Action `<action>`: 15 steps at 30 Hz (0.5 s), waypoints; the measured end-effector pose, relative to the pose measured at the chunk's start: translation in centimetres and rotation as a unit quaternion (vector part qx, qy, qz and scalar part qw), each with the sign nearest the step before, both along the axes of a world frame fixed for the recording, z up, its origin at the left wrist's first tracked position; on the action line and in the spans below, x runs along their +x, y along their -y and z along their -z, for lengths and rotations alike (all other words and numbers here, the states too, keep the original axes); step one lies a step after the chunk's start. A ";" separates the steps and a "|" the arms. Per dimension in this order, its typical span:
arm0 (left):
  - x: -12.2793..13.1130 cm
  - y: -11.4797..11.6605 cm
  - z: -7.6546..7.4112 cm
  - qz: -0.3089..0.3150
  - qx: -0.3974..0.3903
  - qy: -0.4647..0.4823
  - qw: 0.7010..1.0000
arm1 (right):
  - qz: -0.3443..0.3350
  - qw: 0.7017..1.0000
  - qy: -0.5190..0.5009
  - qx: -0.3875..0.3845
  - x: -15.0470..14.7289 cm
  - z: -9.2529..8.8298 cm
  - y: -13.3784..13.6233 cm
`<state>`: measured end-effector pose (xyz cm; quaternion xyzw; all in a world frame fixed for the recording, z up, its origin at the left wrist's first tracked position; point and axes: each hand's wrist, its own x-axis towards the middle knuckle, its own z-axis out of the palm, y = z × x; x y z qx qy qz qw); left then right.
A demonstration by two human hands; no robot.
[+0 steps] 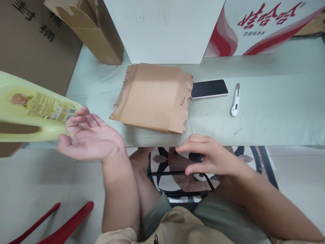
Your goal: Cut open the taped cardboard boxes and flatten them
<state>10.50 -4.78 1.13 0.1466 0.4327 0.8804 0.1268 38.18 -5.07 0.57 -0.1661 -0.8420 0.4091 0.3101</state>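
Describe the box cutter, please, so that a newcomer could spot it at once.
On the pale green table, find the cardboard package, then the phone at its right edge. Just right of that lies the box cutter, slim and white with a grey tip, unlike the broad, dark phone.

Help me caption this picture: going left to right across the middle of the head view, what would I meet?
Yellow bottle, left hand, brown cardboard, phone, white box cutter.
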 end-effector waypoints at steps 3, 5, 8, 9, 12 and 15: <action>-0.1 0.0 0.1 0.003 0.001 0.004 1.000 | 0.015 1.000 0.004 -0.015 0.6 0.1 -0.6; -0.2 -0.1 0.2 0.002 0.002 0.009 1.000 | 0.018 1.000 0.001 -0.018 0.8 0.2 -0.9; -0.4 -0.1 0.4 0.002 0.003 0.008 1.000 | -0.008 0.999 0.017 -0.031 0.9 0.5 -0.9; -0.4 -0.1 0.4 0.005 0.002 0.007 1.000 | -0.025 0.998 0.029 -0.040 0.9 0.6 -0.9; -0.3 0.0 0.3 0.010 0.000 0.011 1.000 | -0.044 0.993 0.080 -0.070 1.0 0.8 -0.8; -0.1 0.0 0.1 0.006 -0.001 0.013 1.000 | -0.024 0.990 0.103 -0.096 1.2 0.8 -0.8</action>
